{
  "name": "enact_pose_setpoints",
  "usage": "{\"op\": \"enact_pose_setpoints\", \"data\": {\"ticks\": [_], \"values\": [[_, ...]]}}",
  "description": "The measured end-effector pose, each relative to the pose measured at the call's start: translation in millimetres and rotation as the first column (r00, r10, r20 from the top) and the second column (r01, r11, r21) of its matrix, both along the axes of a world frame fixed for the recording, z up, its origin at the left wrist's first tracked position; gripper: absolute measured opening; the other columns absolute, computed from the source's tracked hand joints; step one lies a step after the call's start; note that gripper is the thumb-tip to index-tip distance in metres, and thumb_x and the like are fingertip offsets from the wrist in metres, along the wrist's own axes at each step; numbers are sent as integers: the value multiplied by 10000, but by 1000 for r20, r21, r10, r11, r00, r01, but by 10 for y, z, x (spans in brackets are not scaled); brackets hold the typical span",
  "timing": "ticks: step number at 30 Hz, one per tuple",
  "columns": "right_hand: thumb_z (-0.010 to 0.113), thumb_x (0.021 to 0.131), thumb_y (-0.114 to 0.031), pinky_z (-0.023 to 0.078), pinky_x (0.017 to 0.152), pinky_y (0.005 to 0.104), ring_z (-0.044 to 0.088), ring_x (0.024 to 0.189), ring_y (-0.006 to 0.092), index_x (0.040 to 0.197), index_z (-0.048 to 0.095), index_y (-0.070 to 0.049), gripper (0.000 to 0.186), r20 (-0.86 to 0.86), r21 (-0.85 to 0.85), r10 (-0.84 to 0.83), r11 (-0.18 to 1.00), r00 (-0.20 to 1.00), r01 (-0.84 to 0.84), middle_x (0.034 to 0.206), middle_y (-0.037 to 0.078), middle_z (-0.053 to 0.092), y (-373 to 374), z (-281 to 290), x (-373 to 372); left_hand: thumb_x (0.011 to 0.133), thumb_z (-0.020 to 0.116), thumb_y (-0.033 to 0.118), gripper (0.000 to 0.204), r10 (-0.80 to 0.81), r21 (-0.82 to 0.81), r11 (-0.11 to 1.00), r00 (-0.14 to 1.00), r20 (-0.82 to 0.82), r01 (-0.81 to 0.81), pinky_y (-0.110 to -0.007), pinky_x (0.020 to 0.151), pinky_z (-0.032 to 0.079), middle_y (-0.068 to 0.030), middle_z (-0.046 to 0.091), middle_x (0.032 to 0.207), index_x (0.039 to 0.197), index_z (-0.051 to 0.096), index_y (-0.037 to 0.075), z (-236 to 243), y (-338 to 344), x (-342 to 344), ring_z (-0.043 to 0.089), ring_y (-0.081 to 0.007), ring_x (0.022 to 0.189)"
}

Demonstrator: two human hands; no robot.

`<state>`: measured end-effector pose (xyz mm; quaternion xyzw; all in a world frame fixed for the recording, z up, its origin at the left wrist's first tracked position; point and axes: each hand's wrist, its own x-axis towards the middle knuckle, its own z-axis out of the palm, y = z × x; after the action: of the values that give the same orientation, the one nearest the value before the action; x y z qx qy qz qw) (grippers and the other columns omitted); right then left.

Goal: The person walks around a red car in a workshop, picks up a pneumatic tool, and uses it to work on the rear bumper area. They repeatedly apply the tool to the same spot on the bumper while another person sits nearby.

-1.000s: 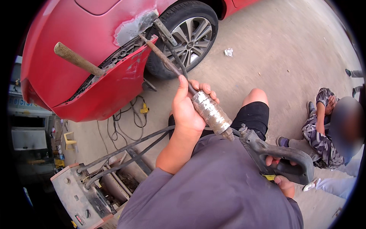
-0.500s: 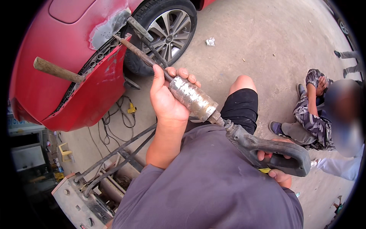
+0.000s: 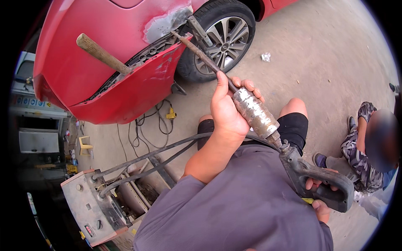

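Note:
A slide-hammer dent puller (image 3: 256, 112) stretches slantwise across my lap, with a long thin rod, a worn metal sliding weight and a black D-shaped handle (image 3: 312, 173). My left hand (image 3: 229, 106) is wrapped round the weight, its thumb along the rod. My right hand (image 3: 321, 190) grips the black handle, which partly hides it. The rod's tip reaches the lower edge of a bare grey patch (image 3: 165, 26) on the red car (image 3: 104, 25); whether it touches, I cannot tell. A wooden handle (image 3: 102, 53) sticks out of the gap above the loosened red bumper (image 3: 134, 90).
A grey machine box (image 3: 94, 209) with thick black cables (image 3: 146, 154) stands at my lower left. Thin cords with a yellow connector (image 3: 171, 113) lie on the floor below the bumper. A metal clamp (image 3: 200, 31) sits by the wheel (image 3: 226, 42). Another person (image 3: 358, 142) sits at the right.
The view has swung left, so the car, puller and both hands appear farther right. Both hands keep their hold, and the rod's tip stays by the grey patch.

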<state>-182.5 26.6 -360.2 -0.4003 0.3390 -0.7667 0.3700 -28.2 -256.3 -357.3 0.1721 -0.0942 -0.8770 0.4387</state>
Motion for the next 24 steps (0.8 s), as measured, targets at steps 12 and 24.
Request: {"op": "enact_pose_setpoints", "data": {"ticks": [12,24], "values": [[803,657,-56,518,865,463,652,986,338,1187,573,-159,586,-119,-1,69,998,990,-69,1082,133,600,-43,15,-41,968,485,611,493,-5,33,999,1000,24,4,-447,690,515,-101,592,798,852,514,133,19,-60,7,607,-295,732],[773,707,-43,477,845,439,512,1116,259,1349,498,-203,717,-28,-91,-9,996,1000,7,1311,-28,517,67,-133,-117,947,564,560,439,20,39,999,1000,11,-20,-426,650,493,-74,581,723,847,552,133,43,26,-53,586,-271,678]]}}
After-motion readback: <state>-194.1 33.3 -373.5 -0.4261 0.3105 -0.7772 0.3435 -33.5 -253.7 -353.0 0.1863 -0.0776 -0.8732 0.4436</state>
